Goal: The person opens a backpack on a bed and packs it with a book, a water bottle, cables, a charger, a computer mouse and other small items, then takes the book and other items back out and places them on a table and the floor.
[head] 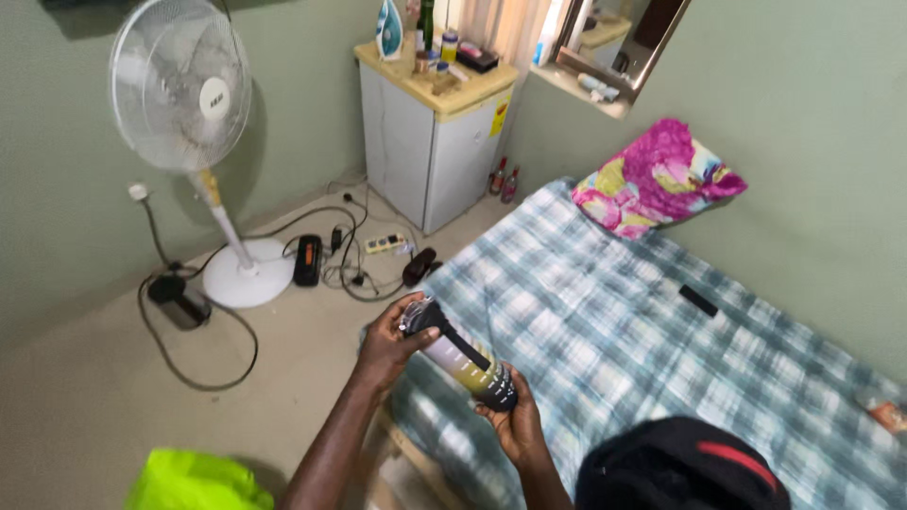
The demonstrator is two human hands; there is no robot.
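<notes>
A: We face a green-walled room; the bed (661, 340) carries a checked sheet.

B: Bottle (460, 354) position?

A: Over the bed's near corner, tilted. Our left hand (387, 345) wraps its cap end; our right hand (515, 425) cups its base.

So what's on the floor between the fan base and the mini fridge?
In the head view, between the fan base and the fridge lie tangled black cables, a power strip and a black box with an orange stripe.
</notes>
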